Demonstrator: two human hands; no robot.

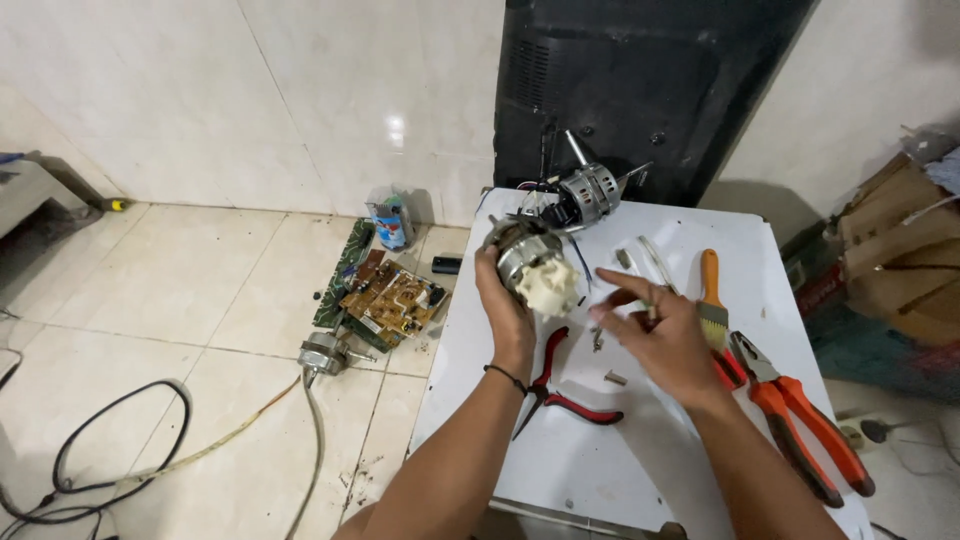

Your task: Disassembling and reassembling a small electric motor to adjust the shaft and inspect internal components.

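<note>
My left hand (503,308) grips a small electric motor (530,262) with a cream plastic end, held just above the white table (600,450). A thin black band circles my left wrist. To the right of the motor hovers my right hand (660,335), fingers spread and pinching a small part I cannot make out. Red-handled pliers (560,385) lie on the table below my hands. A small screw (615,378) rests near my right palm.
A second motor (585,190) sits at the table's far edge before a black panel (640,80). A paintbrush (711,300) and orange-handled pliers (800,420) lie at right. Circuit boards (385,295), a can (392,222), another motor (322,355) and cables (120,450) lie on the tiled floor.
</note>
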